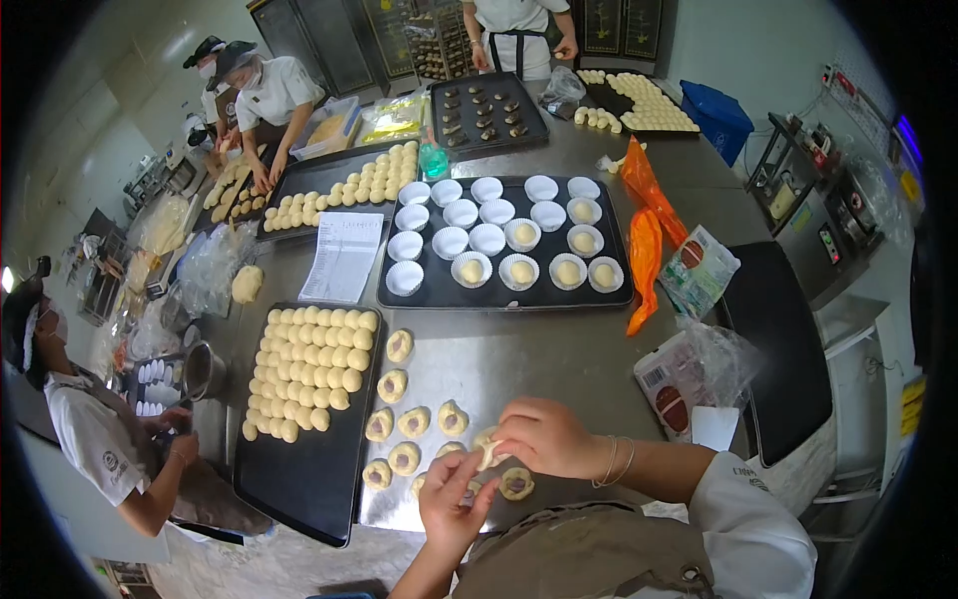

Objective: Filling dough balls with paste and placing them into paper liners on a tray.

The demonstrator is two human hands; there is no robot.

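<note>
Both my hands work near the steel table's front edge. My right hand (540, 442) pinches a small piece of pale dough (490, 449) between thumb and fingers. The fingertips of my left hand (456, 494) touch the same dough from the left. Around and under my hands lie several flattened dough rounds (404, 458), each with a purplish filling in the middle. To their left a black tray (299, 479) holds rows of smooth dough balls (314, 359). Behind, another black tray (449, 296) carries white paper cups (450, 243), some with dough inside.
On the right lie an orange piping bag (645, 262), printed plastic packs (700, 269) and a black tray (778, 337). A printed sheet (343, 254) rests left of the cups. A co-worker (97, 434) stands at the left; others work at the far side.
</note>
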